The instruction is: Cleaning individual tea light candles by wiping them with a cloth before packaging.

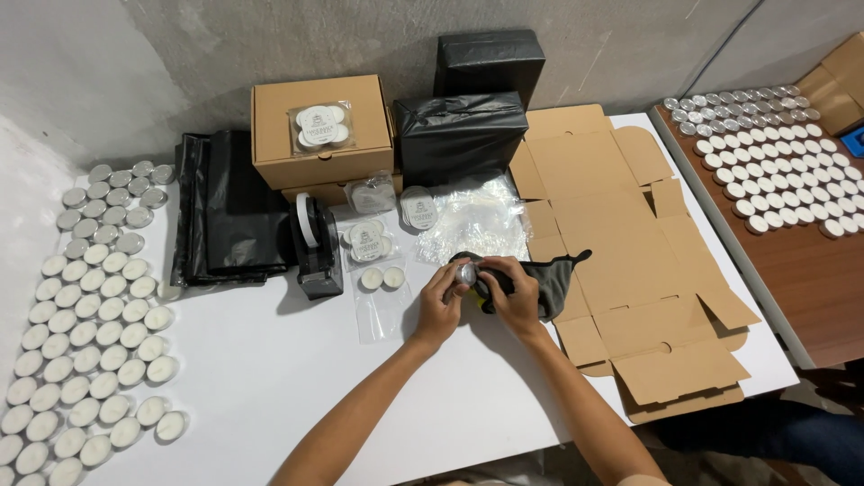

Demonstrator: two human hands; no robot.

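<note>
While wiping, pinched in left hand (439, 301) fingers: small tealight candle (465, 273), above white table (297, 360) | right hand (515, 301) fingers curled shut around dark cloth (551, 281), pressed on candle | best: grip by rim, rub softly, turn slowly | near: flat cardboard box (621, 261), tape dispenser (317, 247)

A small round tealight candle (465, 273) in a silvery metal cup is held up just above the white worktop (270, 360), pinched between the fingers of the left hand (440, 304) and the right hand (515, 297), its shiny side facing the camera. Touching it on the right is a dark grey cloth (549, 281), bunched under the right hand and trailing onto the flattened cardboard box blank (621, 261).
</note>
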